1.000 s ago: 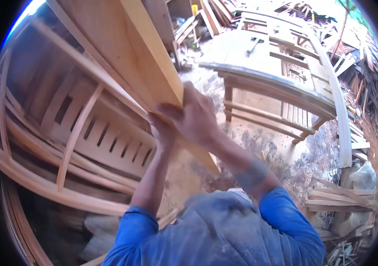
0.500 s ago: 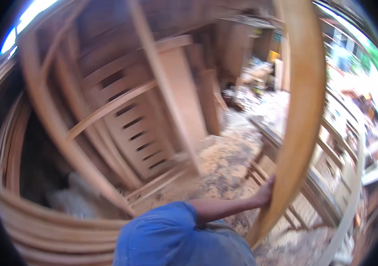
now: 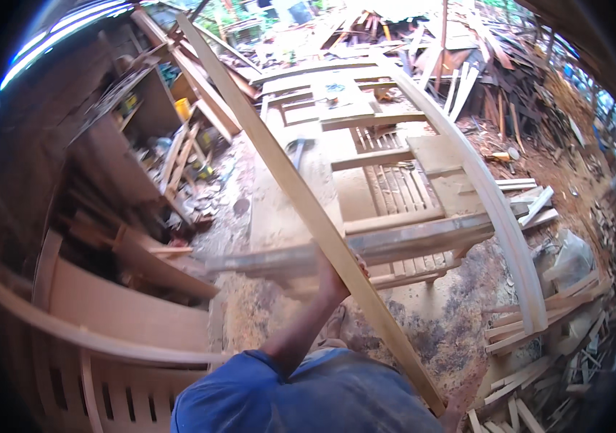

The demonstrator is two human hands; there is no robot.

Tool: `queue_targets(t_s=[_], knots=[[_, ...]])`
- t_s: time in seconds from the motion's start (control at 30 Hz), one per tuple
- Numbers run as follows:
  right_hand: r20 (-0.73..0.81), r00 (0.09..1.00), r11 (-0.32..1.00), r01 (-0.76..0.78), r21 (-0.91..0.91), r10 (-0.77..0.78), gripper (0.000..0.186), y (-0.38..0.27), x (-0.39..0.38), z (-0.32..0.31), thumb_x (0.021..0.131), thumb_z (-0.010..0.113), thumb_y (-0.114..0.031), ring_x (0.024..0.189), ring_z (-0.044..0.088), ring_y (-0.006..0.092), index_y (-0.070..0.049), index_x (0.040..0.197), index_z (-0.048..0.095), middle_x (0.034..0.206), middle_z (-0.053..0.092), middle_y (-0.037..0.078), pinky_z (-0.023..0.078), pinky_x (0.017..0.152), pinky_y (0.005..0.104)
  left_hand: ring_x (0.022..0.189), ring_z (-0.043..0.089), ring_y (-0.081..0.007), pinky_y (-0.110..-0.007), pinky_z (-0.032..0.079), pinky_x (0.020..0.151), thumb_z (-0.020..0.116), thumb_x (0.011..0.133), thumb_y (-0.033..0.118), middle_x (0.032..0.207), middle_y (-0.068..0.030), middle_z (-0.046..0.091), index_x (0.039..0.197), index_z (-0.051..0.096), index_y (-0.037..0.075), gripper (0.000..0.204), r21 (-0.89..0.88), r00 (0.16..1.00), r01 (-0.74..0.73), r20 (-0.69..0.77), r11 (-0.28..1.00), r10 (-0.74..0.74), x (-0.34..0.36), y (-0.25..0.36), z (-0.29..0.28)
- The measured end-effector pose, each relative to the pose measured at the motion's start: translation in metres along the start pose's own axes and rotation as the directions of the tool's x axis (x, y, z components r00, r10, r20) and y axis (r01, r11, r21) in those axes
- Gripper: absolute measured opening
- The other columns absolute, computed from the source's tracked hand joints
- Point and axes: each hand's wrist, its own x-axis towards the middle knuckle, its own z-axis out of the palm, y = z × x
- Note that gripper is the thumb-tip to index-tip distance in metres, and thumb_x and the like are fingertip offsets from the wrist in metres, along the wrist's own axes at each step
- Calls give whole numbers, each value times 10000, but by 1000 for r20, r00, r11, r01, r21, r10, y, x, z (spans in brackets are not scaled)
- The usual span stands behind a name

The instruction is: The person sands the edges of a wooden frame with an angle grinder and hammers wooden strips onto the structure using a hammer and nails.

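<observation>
A long wooden plank (image 3: 290, 184) slants across the view, its far end at the upper left and its near end low beside my body. My left hand (image 3: 337, 280) is closed around it at about mid-length, fingers over the edge. At the plank's near end a small part of my right hand or wrist (image 3: 457, 413) shows; its fingers are hidden. Beyond the plank lies a wooden frame (image 3: 387, 157) with crosspieces, a flat panel and slats. Crossing in front of that frame is a thick, worn beam (image 3: 423, 234).
Slatted wooden pieces (image 3: 131, 303) lean at the left. A cluttered open cabinet (image 3: 116, 144) stands behind them. A hammer (image 3: 298, 150) lies on the frame. At the right are a long pale board (image 3: 478, 169) and scrap strips (image 3: 539, 310). Sawdust covers the ground (image 3: 431, 325).
My view has turned right, from the leaning pieces toward the frame and scrap piles. The plank, upright before at the right, now slants across the middle, still in my left hand.
</observation>
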Motion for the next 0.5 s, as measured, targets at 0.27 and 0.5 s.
queue_targets(t_s=[0.27, 0.5], knots=[[30, 992, 991, -121, 65, 119, 621, -246, 65, -62, 722, 763, -377, 897, 679, 429, -174, 1277, 571, 936, 696, 213, 528, 781, 531, 660, 644, -335, -509, 515, 599, 207, 848, 903, 645, -87, 597, 780, 613, 139, 868, 416, 950, 101, -310, 904, 37, 189, 148, -46], [15, 997, 988, -75, 137, 74, 548, -397, 150, -105, 747, 724, -379, 837, 683, 449, -220, 1250, 576, 880, 699, 227, 525, 738, 555, 798, 655, -182, -381, 581, 650, 383, 999, 650, 931, -15, 622, 1112, 580, 171, 530, 553, 994, -57, -50, 832, 101, 371, 267, -118]])
